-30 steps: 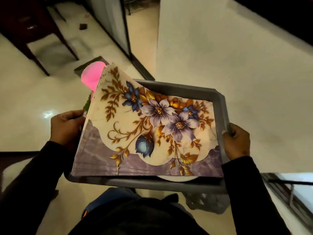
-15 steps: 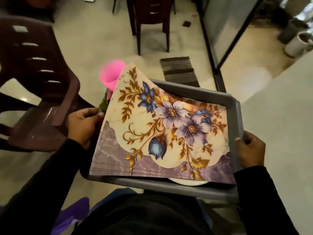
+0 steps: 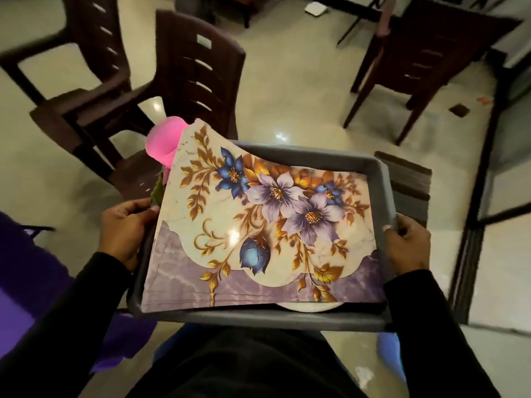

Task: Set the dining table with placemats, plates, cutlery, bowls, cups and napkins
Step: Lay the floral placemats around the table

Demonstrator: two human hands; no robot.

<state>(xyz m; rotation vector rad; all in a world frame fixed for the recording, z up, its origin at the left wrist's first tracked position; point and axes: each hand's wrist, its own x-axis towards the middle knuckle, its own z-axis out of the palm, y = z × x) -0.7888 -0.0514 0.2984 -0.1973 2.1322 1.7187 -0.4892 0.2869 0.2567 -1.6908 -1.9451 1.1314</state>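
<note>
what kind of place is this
Probably a home dining area or small eatery: dark plastic chairs on a glossy tiled floor, with a floor mat by a glass partition.

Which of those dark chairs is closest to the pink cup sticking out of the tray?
The slatted-back chair at upper left, right behind the pink cup. The chair at upper right stands across the floor, well away from the tray.

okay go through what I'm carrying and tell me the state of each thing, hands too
Grey tray: carried level, held at both side rims.
Floral placemats: stacked on top, far-left corner curled up.
Pink cup: mostly hidden behind placemats.
White plate: underneath, edge showing.
Left hand: gripping rim.
Right hand: gripping rim.
</note>
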